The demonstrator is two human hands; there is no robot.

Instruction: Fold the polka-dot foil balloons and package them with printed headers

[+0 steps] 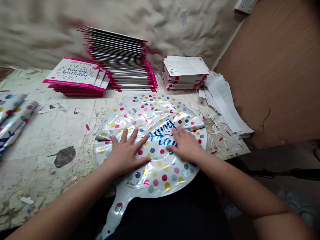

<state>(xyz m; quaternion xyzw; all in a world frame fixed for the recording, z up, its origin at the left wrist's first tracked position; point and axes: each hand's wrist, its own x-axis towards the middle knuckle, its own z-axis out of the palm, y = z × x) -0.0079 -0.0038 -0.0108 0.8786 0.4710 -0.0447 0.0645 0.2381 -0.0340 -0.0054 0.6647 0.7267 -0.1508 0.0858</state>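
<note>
Balloon [162, 173], 1 flat round foil piece with dots, lies on bench [82, 123] at near edge, lower part and tail overhanging. Tail points toward person, down and left in view; long axis slants from there up and right, away from person. 1 crease crosses it roughly left to right, through blue lettering. Both hands palm-down on foil: left hand [127, 150] left of lettering, fingers spread wide; right hand [186, 145] over lettering's right side, fingers less spread. 3 card stacks [120, 60] stand beyond balloon.
</note>
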